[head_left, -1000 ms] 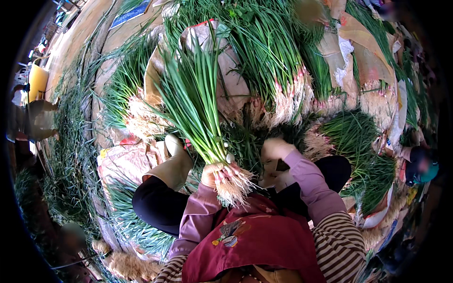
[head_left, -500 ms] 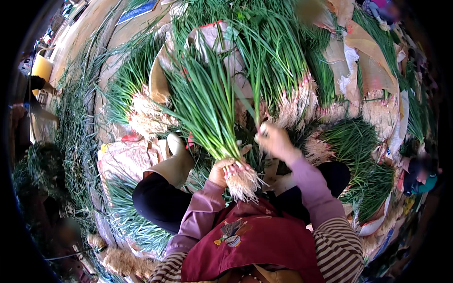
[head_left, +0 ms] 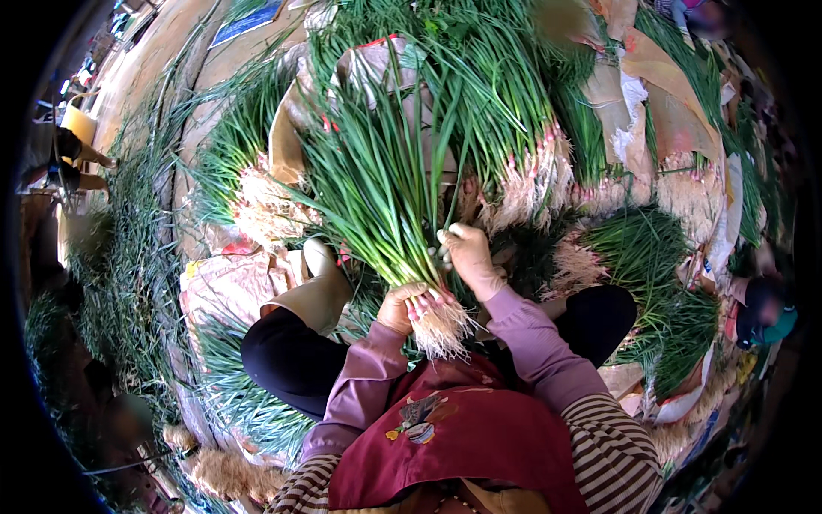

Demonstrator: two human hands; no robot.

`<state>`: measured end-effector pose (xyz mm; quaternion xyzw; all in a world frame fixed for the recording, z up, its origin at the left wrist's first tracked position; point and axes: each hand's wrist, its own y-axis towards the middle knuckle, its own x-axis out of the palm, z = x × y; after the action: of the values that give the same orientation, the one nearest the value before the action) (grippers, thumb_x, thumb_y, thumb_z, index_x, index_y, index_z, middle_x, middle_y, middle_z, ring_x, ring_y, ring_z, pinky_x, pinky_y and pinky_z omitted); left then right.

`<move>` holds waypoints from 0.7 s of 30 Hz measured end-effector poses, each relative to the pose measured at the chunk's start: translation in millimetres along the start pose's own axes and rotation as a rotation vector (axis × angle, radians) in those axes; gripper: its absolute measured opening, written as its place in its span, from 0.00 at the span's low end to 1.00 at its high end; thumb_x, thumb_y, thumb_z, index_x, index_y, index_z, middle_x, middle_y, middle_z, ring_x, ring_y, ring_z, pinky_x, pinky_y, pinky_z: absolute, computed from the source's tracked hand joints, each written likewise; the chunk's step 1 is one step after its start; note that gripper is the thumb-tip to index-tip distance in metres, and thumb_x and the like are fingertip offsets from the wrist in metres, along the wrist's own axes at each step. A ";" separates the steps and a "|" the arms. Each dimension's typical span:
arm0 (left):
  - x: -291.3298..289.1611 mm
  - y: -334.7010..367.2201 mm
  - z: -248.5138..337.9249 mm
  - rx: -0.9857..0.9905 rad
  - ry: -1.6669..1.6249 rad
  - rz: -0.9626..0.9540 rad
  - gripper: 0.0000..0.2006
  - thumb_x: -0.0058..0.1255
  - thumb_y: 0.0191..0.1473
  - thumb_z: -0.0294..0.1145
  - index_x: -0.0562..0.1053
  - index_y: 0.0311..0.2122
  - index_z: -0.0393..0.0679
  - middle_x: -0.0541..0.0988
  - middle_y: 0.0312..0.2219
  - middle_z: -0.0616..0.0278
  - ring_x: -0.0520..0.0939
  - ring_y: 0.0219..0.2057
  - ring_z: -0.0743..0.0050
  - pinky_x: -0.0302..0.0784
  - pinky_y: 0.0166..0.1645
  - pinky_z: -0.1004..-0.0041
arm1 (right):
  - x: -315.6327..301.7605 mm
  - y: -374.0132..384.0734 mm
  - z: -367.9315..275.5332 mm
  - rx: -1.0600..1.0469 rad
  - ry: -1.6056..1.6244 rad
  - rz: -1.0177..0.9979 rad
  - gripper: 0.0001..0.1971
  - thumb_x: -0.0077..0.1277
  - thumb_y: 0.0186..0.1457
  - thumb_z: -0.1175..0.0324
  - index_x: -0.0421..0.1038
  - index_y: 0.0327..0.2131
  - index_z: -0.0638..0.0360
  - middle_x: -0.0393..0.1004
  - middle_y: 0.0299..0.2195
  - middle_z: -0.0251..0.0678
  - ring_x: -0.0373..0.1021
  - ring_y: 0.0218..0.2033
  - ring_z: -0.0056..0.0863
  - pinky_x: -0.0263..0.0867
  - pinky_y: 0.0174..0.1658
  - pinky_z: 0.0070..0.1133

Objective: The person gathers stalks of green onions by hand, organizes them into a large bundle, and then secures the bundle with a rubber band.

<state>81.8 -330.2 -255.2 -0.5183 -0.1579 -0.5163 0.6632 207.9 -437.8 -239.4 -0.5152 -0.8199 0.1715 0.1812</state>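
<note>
My left hand (head_left: pixel 401 308) is closed around a bunch of spring onions (head_left: pixel 385 206), gripping it low on the stalks. Its pale roots (head_left: pixel 442 330) hang over my lap, and the long green leaves fan away from me, up and to the left. My right hand (head_left: pixel 471 257) is closed, fingers curled, against the right side of the bunch just above the bulbs. Leaves run down close to its fingertips, but what they pinch is hidden.
Heaps of spring onions lie beyond (head_left: pixel 531 154), at the left (head_left: pixel 265 197) and at the right (head_left: pixel 642 248). Folded pale sacking (head_left: pixel 235 287) lies by my left boot (head_left: pixel 317 291). Loose leaves cover the floor at far left. Other people are at both edges.
My right hand has come down and left, from holding a single spring onion stalk apart to touching the bunch. The left hand's grip stays nearly in place. A person's arms at far left have shifted.
</note>
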 end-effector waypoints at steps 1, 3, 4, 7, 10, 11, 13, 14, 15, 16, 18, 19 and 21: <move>-5.4 1.3 0.4 -0.012 -0.006 -0.019 0.21 0.47 0.42 0.31 0.65 0.41 0.29 0.75 0.30 0.43 0.75 0.23 0.62 0.69 0.29 0.72 | -0.9 -3.7 5.5 -0.025 0.044 0.010 0.09 0.46 0.52 0.72 0.65 0.20 0.63 0.64 0.13 0.29 0.59 0.12 0.14 0.56 0.13 0.16; -7.7 5.5 -2.5 -0.012 -0.023 -0.041 0.25 0.49 0.40 0.29 0.63 0.47 0.33 0.74 0.33 0.47 0.77 0.32 0.50 0.73 0.40 0.56 | -12.0 -4.5 19.4 -0.005 0.042 0.022 0.10 0.47 0.49 0.71 0.66 0.17 0.62 0.65 0.13 0.31 0.60 0.12 0.18 0.58 0.16 0.18; -7.3 4.1 -4.9 -0.019 -0.013 -0.003 0.22 0.49 0.40 0.29 0.65 0.43 0.31 0.75 0.30 0.47 0.77 0.28 0.56 0.73 0.35 0.64 | -21.9 -1.1 34.0 0.031 -0.033 0.024 0.10 0.48 0.48 0.71 0.66 0.16 0.62 0.65 0.12 0.33 0.62 0.12 0.22 0.60 0.17 0.20; 20.7 -1.2 2.0 -0.030 -0.116 0.033 0.18 0.49 0.39 0.29 0.68 0.35 0.28 0.75 0.24 0.48 0.78 0.26 0.58 0.75 0.34 0.67 | -43.6 -5.5 50.7 0.069 -0.980 -0.263 0.13 0.49 0.44 0.63 0.73 0.24 0.65 0.72 0.22 0.47 0.70 0.26 0.42 0.64 0.33 0.29; 15.7 -2.1 6.1 0.004 -0.177 -0.043 0.23 0.49 0.38 0.30 0.65 0.42 0.27 0.75 0.25 0.47 0.77 0.27 0.54 0.74 0.39 0.60 | -65.6 1.7 18.9 0.215 -1.265 -0.182 0.14 0.52 0.45 0.60 0.73 0.27 0.64 0.73 0.26 0.46 0.71 0.31 0.39 0.64 0.36 0.29; 26.0 -7.7 6.7 0.033 -0.224 -0.050 0.28 0.49 0.39 0.30 0.61 0.47 0.26 0.75 0.25 0.45 0.77 0.26 0.58 0.74 0.38 0.65 | -76.7 13.1 7.2 0.054 -1.149 0.034 0.15 0.51 0.46 0.58 0.73 0.28 0.63 0.73 0.26 0.46 0.71 0.31 0.37 0.64 0.35 0.30; 14.9 -7.1 11.8 -0.025 -0.224 -0.154 0.29 0.48 0.40 0.30 0.59 0.49 0.25 0.75 0.26 0.42 0.77 0.25 0.60 0.74 0.37 0.68 | -88.6 38.7 -31.7 -0.174 -1.022 0.358 0.15 0.50 0.48 0.58 0.72 0.32 0.60 0.72 0.27 0.46 0.70 0.29 0.35 0.65 0.34 0.30; 8.5 -9.6 13.2 -0.052 -0.226 -0.196 0.30 0.48 0.40 0.30 0.57 0.49 0.24 0.75 0.26 0.41 0.77 0.25 0.61 0.75 0.36 0.70 | -89.9 53.5 -48.5 -0.238 -1.023 0.458 0.15 0.48 0.50 0.58 0.71 0.35 0.59 0.72 0.28 0.46 0.70 0.28 0.34 0.65 0.33 0.29; 25.8 -15.4 17.2 -0.049 -0.253 -0.192 0.31 0.47 0.41 0.31 0.56 0.50 0.23 0.74 0.27 0.39 0.77 0.25 0.61 0.74 0.35 0.74 | -93.8 70.9 -56.2 -0.166 -1.116 0.444 0.15 0.48 0.51 0.58 0.70 0.37 0.60 0.72 0.29 0.45 0.69 0.28 0.33 0.65 0.33 0.28; 23.0 -14.4 19.9 -0.037 -0.216 -0.198 0.32 0.47 0.40 0.32 0.56 0.50 0.23 0.75 0.28 0.39 0.77 0.26 0.60 0.74 0.35 0.73 | -95.2 84.2 -66.0 -0.108 -1.204 0.431 0.16 0.47 0.51 0.59 0.68 0.38 0.61 0.72 0.30 0.44 0.69 0.28 0.32 0.66 0.33 0.27; 30.6 -17.5 20.5 -0.004 -0.175 -0.151 0.32 0.47 0.39 0.34 0.58 0.49 0.23 0.75 0.29 0.40 0.78 0.27 0.58 0.74 0.36 0.68 | -96.3 96.8 -66.3 -0.207 -1.036 0.274 0.13 0.44 0.54 0.62 0.70 0.31 0.63 0.72 0.24 0.38 0.69 0.21 0.28 0.66 0.29 0.25; 35.7 -21.3 20.2 0.027 -0.178 -0.093 0.31 0.48 0.38 0.35 0.59 0.48 0.23 0.75 0.29 0.41 0.78 0.27 0.57 0.74 0.37 0.65 | -71.1 71.0 -78.8 0.036 -0.546 0.130 0.13 0.44 0.54 0.61 0.71 0.31 0.61 0.73 0.25 0.35 0.67 0.20 0.23 0.66 0.28 0.24; 24.7 -21.4 17.4 -0.004 -0.231 -0.126 0.28 0.47 0.38 0.35 0.63 0.44 0.23 0.75 0.28 0.42 0.77 0.28 0.55 0.74 0.39 0.60 | -59.1 54.4 -56.5 0.111 -0.478 -0.299 0.17 0.45 0.52 0.53 0.72 0.32 0.58 0.73 0.24 0.34 0.66 0.21 0.20 0.64 0.27 0.22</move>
<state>79.6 -326.8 -218.4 -0.5647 -0.2644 -0.4943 0.6057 301.1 -463.8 -222.5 -0.3229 -0.8956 0.3042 0.0341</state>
